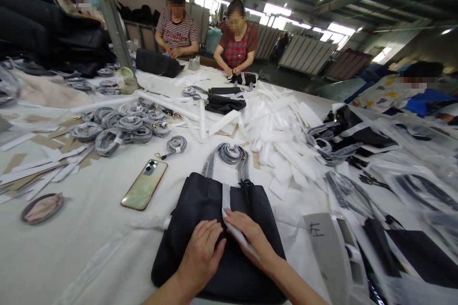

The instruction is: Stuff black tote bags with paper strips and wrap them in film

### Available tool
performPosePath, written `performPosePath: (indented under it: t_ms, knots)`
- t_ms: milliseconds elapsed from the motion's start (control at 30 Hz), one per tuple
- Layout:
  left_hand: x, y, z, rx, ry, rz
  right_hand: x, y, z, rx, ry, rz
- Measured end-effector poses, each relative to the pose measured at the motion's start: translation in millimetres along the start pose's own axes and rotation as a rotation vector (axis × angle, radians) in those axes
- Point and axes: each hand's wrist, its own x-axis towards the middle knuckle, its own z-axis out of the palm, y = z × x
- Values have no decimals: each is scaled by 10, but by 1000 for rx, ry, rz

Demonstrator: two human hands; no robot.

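Here, just right of the phone (144,191), the black bag (198,198) lies under both hands, the left hand (202,253) spread open, the right hand (252,239) pinching its white strip (225,198), which might crease if tugged askew.

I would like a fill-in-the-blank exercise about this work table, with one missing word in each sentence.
The left hand and the right hand rest on a ____ bag.
A phone lies on the table to the ____ of the bag.
The right hand touches a ____ strip that lies on the bag.
Missing words: black, left, white.
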Motion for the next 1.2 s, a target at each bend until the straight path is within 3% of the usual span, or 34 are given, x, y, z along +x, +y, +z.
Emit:
performPosePath:
  t_ms: [67,133,467,800,1067,1200]
  knots:
    - [-6,1,-22,13,-37,23,55,96,62,157,163,121]
    - [-6,12,-53,53,-95,58,93,159,70,205,232,186]
    - [166,154,-43,263,-220,-49,118,152,-15,209,190,220]
    - [144,108,-16,256,-229,-20,103,209,42,32,100,0]
    - [145,77,-24,250,-242,10,141,125,81,-135,159,-84]
    - [127,46,-29,229,-236,37,100,167,58,-264,95,-208]
